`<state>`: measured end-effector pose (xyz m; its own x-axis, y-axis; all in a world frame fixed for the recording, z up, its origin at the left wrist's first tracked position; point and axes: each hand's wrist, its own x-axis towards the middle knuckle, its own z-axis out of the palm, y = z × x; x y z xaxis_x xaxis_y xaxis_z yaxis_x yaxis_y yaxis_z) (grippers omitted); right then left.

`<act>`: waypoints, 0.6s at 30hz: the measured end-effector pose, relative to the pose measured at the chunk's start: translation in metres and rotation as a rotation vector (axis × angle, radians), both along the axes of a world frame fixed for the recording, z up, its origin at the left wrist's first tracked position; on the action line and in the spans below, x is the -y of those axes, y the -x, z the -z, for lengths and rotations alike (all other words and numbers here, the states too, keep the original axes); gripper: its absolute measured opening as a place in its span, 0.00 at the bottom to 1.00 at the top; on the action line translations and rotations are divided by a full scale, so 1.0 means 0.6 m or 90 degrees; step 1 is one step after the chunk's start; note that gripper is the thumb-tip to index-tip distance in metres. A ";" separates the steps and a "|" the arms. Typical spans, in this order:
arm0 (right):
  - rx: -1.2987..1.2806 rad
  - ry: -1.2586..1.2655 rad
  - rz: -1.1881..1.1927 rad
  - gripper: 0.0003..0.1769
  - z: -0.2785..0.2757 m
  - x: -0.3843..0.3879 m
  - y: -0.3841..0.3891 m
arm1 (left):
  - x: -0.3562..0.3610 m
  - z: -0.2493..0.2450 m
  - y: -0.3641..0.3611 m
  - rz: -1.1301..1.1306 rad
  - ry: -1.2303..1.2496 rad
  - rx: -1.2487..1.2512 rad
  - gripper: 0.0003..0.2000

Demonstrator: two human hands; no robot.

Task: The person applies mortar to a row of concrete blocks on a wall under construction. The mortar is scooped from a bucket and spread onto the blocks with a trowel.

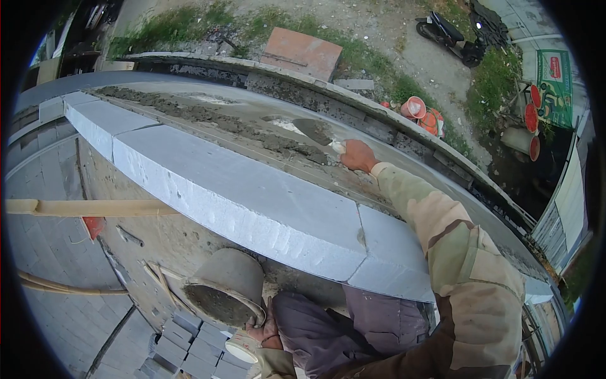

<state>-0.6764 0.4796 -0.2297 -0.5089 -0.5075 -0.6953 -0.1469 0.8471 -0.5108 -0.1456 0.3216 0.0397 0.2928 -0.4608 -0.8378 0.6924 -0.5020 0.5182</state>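
Note:
My right hand (358, 156) is closed round the pale handle of a trowel (314, 131), reaching over the far side of a low block wall. The trowel's blade lies at a ridge of wet grey mortar (278, 142) on the concrete surface. My left hand (264, 331) grips the rim of a grey bucket (232, 271) beside my knee. That bucket is tipped with its mouth towards me, and mortar shows inside it. Between my hands runs the row of light grey blocks (252, 183), set end to end.
A bamboo pole (95, 207) meets the wall from the left. Stacked grey blocks (186, 344) stand below. Beyond the concrete edge lie a lower yard with a reddish board (302, 52), orange buckets (413, 107) and a parked motorbike (449, 36).

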 end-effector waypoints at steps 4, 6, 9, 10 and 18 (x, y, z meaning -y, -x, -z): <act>0.323 0.238 0.316 0.22 0.023 -0.057 0.056 | -0.004 -0.010 0.019 -0.006 -0.004 -0.008 0.33; 0.494 0.221 0.380 0.22 0.039 -0.087 0.076 | -0.007 -0.013 0.023 0.011 0.016 -0.006 0.33; 0.639 0.162 0.379 0.26 0.040 -0.083 0.070 | -0.006 -0.013 0.027 0.026 0.002 0.026 0.33; 0.616 0.119 0.314 0.30 0.024 -0.071 0.062 | -0.006 -0.012 0.027 0.028 0.003 0.026 0.33; 0.401 0.046 0.029 0.46 -0.076 -0.018 0.066 | -0.007 -0.021 0.052 0.012 -0.005 0.025 0.31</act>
